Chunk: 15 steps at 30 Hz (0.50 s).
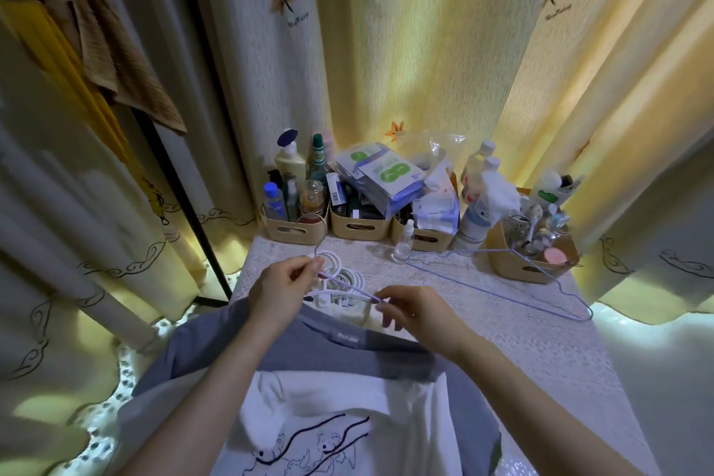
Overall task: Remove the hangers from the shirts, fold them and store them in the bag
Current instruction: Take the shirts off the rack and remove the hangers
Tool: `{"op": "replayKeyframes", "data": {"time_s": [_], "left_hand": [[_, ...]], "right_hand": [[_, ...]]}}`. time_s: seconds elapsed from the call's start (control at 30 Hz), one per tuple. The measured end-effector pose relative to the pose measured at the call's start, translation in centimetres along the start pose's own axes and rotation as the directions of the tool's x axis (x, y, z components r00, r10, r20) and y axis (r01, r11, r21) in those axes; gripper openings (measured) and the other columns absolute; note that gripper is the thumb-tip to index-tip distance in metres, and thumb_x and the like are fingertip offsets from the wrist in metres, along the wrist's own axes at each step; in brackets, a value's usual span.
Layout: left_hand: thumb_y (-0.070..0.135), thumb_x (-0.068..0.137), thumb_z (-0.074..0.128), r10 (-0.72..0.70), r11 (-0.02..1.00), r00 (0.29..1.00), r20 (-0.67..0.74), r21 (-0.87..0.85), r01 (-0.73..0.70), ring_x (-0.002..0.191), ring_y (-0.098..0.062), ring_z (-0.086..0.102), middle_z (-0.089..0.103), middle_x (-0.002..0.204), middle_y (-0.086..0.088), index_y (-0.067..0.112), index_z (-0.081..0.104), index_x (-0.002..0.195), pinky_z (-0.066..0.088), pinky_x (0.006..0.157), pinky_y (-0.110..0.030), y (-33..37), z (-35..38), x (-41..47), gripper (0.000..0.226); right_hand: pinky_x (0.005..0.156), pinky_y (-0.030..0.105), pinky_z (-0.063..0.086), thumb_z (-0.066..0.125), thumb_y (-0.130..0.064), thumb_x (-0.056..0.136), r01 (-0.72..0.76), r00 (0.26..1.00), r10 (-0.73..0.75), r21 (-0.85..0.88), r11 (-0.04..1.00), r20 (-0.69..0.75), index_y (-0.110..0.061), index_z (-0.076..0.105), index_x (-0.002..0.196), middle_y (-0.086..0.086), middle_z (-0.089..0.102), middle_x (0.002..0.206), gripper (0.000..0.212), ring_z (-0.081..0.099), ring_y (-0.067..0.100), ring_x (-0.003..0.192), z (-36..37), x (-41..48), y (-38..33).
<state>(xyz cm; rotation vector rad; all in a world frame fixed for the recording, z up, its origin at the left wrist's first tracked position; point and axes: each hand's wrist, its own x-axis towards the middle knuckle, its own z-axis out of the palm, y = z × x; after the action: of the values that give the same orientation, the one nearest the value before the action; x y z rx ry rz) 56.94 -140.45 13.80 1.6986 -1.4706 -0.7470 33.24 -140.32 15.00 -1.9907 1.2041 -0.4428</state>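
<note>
A grey-blue shirt (347,352) lies spread on the lace-covered table (541,340), its collar away from me. Over its lower part lies a white shirt (347,417) with a dark line drawing. My left hand (282,290) pinches a thin lilac wire hanger (347,286) near its neck, the hook rising above the fingers. My right hand (413,311) pinches the same hanger's arm just above the grey-blue collar. A pile of white plastic hangers (347,278) lies behind the hands. A second lilac wire hanger (502,290) lies flat on the table to the right.
Beige bins (359,232) packed with bottles and packets line the table's far edge; another bin (529,267) stands at the right. A small clear bottle (402,243) stands before them. Curtains hang all round. A black rack pole (185,185) with hanging cloths stands left.
</note>
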Motion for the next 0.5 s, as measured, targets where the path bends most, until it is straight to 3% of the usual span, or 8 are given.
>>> {"op": "replayKeyframes", "data": {"time_s": [0.2,0.3,0.4,0.5], "left_hand": [[0.029,0.093,0.057,-0.002,0.994,0.995,0.1,-0.112,0.013,0.058,-0.013,0.061,0.055,0.052,0.003,0.03,0.058,0.059,0.046,0.067,-0.037,-1.8,-2.0,-0.2,0.034],[0.022,0.087,0.066,-0.004,0.994,0.98,0.198,-0.111,0.026,0.072,-0.014,0.061,0.062,0.07,-0.007,0.024,0.065,0.075,0.043,0.074,-0.033,-2.7,-3.4,-0.4,0.012],[0.017,0.079,0.075,-0.051,0.998,0.981,0.189,-0.023,0.056,0.091,-0.016,0.06,0.069,0.092,-0.002,0.022,0.066,0.088,0.045,0.086,-0.035,-4.1,-4.5,-0.8,0.014],[0.014,0.078,0.076,-0.072,0.997,0.983,0.17,-0.029,0.078,0.096,-0.015,0.06,0.068,0.099,0.003,0.017,0.066,0.092,0.045,0.087,-0.032,-4.5,-4.9,-1.2,0.017]], "right_hand": [[0.052,0.01,0.037,0.056,-0.021,0.095,0.019,1.0,-0.019,0.024,1.0,-0.002,-0.014,0.072,0.106,-0.015,0.051,0.056,0.02,0.048,0.003,0.045,0.5,2.0,-1.2],[0.053,0.015,0.039,0.057,-0.02,0.094,0.05,0.998,-0.05,-0.002,0.999,0.027,-0.012,0.072,0.106,-0.01,0.055,0.057,0.021,0.047,0.003,0.047,-0.5,3.5,-2.2],[0.052,0.018,0.041,0.059,-0.024,0.093,0.095,0.995,-0.094,-0.045,0.994,0.027,-0.014,0.073,0.105,-0.014,0.054,0.054,0.022,0.046,0.002,0.047,-2.2,5.2,-3.4],[0.055,0.016,0.044,0.057,-0.022,0.094,0.081,0.99,-0.075,-0.042,0.996,0.123,-0.012,0.072,0.106,-0.013,0.051,0.048,0.022,0.047,0.001,0.043,-3.6,6.1,-3.2]]}}
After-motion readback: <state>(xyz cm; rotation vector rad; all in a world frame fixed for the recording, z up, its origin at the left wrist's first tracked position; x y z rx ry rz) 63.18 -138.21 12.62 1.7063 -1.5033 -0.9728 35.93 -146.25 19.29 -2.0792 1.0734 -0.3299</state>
